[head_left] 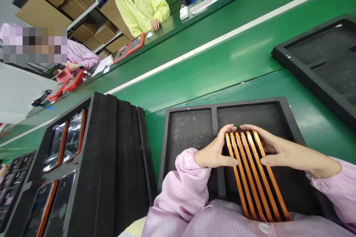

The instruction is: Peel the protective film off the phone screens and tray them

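On the green tabletop (222, 66) I see a black two-compartment foam tray (191, 129), its near edge hidden by my pink sleeves (183, 192). Over its right compartment a stack of orange-edged thin black panels (256, 170) stands on edge, with the lower ends cut off. My left hand (215, 153) and right hand (274, 148) close their grip on its sides.

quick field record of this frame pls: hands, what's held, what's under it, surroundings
left hand: grips left side of the orange-edged panels
right hand: grips their right side
panels: several, on edge, bunched together
under: black tray, two compartments
left: tray stack, top one holds orange-framed panels
beyond: green conveyor; second tray at right
people: co-workers across the conveyor
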`<action>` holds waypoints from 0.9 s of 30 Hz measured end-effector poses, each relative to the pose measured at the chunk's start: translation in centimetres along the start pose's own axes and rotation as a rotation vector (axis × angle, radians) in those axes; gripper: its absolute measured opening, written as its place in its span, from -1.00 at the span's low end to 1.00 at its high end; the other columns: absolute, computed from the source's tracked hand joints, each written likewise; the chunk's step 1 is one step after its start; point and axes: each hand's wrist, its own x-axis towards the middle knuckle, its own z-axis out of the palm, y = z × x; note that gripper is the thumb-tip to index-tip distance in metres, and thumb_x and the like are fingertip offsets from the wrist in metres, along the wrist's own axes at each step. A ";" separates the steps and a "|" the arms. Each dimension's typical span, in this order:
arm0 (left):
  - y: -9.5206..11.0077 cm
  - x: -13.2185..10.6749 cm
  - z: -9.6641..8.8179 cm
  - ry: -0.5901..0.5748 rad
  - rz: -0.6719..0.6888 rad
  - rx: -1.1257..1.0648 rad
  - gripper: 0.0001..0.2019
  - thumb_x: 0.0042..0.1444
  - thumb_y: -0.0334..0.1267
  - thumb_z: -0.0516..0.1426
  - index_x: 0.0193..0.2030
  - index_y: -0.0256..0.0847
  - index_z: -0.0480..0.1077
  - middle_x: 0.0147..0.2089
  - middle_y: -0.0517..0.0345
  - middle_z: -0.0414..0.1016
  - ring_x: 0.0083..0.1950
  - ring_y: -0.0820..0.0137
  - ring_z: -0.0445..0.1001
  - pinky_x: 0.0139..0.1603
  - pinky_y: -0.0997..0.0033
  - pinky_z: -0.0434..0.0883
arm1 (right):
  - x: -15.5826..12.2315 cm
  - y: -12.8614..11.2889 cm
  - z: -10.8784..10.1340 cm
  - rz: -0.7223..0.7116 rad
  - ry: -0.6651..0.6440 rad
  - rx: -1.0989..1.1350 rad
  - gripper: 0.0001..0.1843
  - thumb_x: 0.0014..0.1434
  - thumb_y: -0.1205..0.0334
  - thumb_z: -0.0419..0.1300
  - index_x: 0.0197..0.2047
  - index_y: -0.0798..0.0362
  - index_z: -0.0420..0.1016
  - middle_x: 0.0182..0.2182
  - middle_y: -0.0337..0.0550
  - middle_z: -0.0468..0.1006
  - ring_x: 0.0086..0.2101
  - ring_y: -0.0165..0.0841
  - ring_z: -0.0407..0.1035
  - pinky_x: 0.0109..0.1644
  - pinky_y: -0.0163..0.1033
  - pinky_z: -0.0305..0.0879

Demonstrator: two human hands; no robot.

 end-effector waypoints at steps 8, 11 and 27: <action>0.0 0.5 1.9 0.153 -0.028 -0.043 -0.02 -0.17 -0.11 0.35 0.28 -0.16 -0.18 0.33 -0.24 -0.05 0.36 0.04 0.08 0.36 -0.05 0.03 | 0.2 0.4 1.0 -0.006 0.195 -0.169 0.00 -0.02 -0.08 0.25 0.37 -0.06 -0.15 0.35 0.09 -0.05 0.26 0.02 0.03 0.24 0.15 0.16; 0.1 0.7 2.2 0.162 -0.047 -0.050 -0.01 -0.21 -0.10 0.36 0.26 -0.16 -0.17 0.31 -0.23 -0.05 0.35 0.05 0.09 0.35 -0.04 0.06 | 0.4 0.9 1.3 -0.029 0.233 -0.197 -0.02 -0.03 -0.09 0.24 0.36 -0.03 -0.12 0.34 0.12 0.01 0.25 0.02 0.06 0.25 0.14 0.15; 1.0 -2.2 5.1 0.622 -0.161 0.502 -0.47 -0.19 -0.03 0.33 -0.12 -0.25 0.32 -0.01 -0.13 0.39 0.08 0.04 0.35 0.14 -0.01 0.30 | -2.0 0.0 4.2 0.027 0.586 -0.379 0.01 -0.03 -0.23 0.17 0.34 0.08 -0.09 0.19 0.20 0.23 -0.13 -0.07 0.44 -0.08 0.07 0.46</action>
